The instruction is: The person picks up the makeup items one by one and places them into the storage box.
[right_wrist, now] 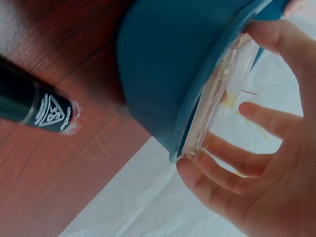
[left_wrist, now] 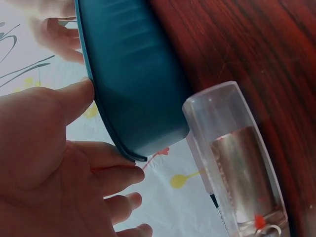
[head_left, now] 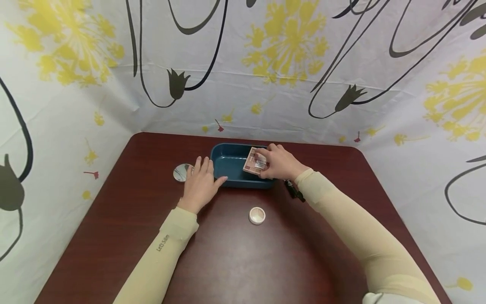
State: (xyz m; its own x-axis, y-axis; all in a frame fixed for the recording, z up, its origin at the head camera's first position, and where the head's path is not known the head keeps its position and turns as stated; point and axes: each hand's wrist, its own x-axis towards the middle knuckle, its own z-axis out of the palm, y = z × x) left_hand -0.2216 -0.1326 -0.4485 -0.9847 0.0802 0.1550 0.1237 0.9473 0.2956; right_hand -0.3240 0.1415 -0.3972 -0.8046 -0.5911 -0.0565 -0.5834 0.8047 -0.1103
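Note:
My right hand (head_left: pixel 282 162) grips a makeup palette (head_left: pixel 250 166) with several pink and brown pans, over the right end of a blue tray (head_left: pixel 229 169). In the right wrist view, the palette's clear edge (right_wrist: pixel 202 118) lies against the tray's rim, between thumb and fingers. At the tray's left end is my left hand (head_left: pixel 200 183), its fingers extended and its thumb near the front rim. The left wrist view has that thumb touching the tray's rim (left_wrist: pixel 94 96), with the fingers by its corner.
A round mirror-like disc (head_left: pixel 181 172) lies beside the left hand. A small round white jar (head_left: pixel 257 215) sits before the tray. Right of the tray lies a black tube (right_wrist: pixel 42 103) with white print. A clear-cased metallic item (left_wrist: pixel 242 168) is close to the tray's left end.

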